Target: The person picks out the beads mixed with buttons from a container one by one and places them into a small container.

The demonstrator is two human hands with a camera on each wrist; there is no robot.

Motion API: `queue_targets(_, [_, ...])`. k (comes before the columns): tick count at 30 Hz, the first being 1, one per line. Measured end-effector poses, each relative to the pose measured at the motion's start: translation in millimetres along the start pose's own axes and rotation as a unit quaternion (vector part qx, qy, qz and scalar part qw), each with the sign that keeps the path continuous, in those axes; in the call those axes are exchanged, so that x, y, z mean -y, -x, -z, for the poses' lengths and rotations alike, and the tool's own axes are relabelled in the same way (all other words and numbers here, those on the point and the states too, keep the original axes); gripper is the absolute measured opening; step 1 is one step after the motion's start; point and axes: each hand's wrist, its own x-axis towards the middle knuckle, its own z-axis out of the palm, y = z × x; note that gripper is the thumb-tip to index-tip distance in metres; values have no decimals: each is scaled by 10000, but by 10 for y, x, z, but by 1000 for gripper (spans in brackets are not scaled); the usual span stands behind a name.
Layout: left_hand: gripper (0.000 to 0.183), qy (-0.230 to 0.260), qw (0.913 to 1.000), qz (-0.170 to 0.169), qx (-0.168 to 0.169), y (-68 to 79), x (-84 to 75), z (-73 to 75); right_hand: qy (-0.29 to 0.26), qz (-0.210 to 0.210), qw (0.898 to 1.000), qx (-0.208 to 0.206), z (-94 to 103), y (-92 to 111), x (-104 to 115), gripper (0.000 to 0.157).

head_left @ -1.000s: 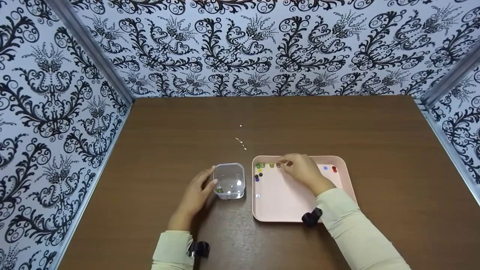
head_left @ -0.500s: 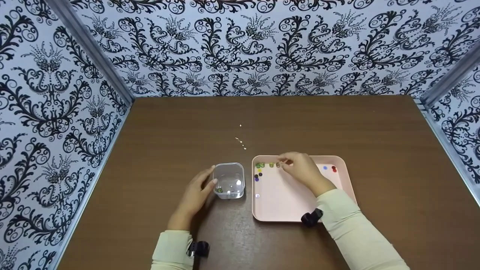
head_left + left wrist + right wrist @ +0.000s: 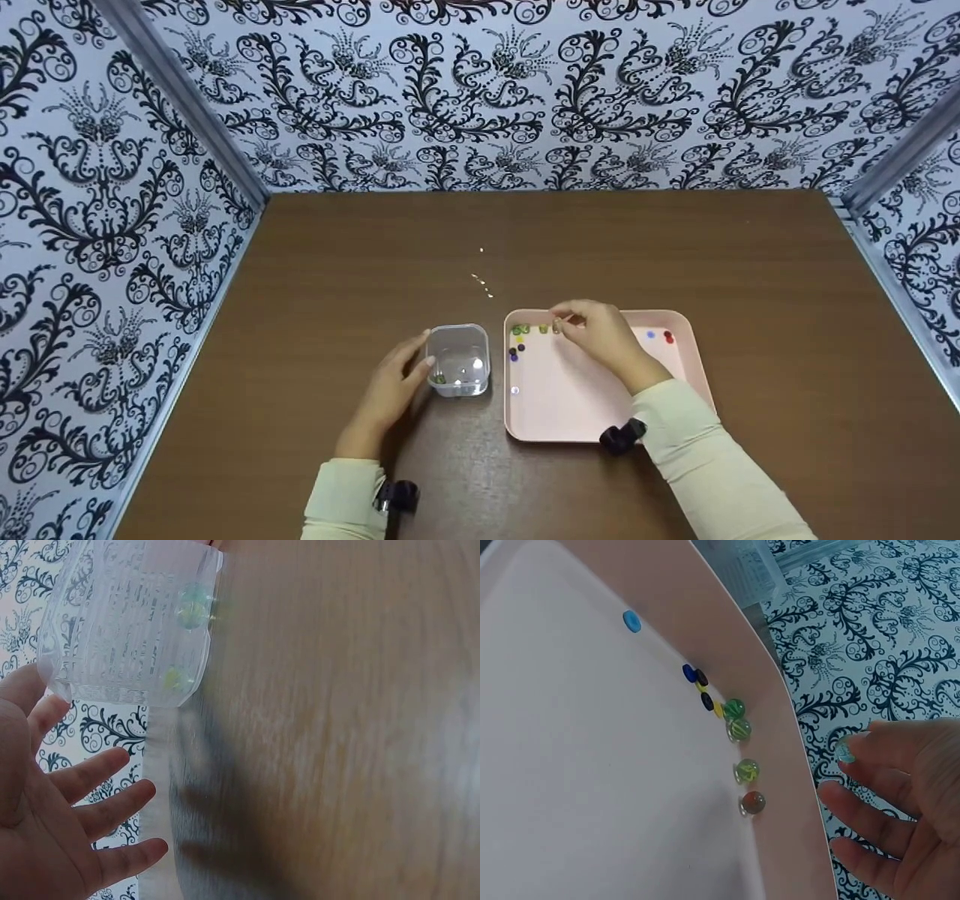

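Observation:
My left hand point(image 3: 394, 382) rests at the left side of a clear plastic container point(image 3: 459, 395), thumb and a finger touching its rim. Its other fingers spread straight in the left wrist view. Greenish marbles point(image 3: 193, 613) lie inside the container. Over the far edge of a pink tray point(image 3: 570, 405), my right hand point(image 3: 600, 334) pinches a small clear bluish-green marble point(image 3: 845, 751) between thumb and fingertip. Along the tray's far wall sit green marbles point(image 3: 739, 729) and a reddish marble point(image 3: 754, 802).
Flat dark discs point(image 3: 707, 701), yellow discs point(image 3: 718, 709) and a light blue disc point(image 3: 632, 621) lie along the tray's left side. Red discs point(image 3: 669, 337) lie at its far right. The brown table point(image 3: 337, 262) meets a patterned wall point(image 3: 480, 97) behind.
My right hand has shifted very slightly left and away from me, along the tray's far edge. The left hand and the container have stayed in place.

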Motion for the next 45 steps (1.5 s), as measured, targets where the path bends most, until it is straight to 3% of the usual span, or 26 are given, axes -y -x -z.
queue_targets(15, [48,-82,9999,-117,-21,-9,7,-1,-527,-93,9981,-314,-61,-4,114,19])
queue_targets(20, [47,-135,9997,-214,-42,-8,6,-2,-502,68,9978,-420,-94,-9,168,17])
queue_targets(45, [47,-99,9998,-166,-84,0,-1,-10,-728,313,9959,-425,-234,-58,411,16])
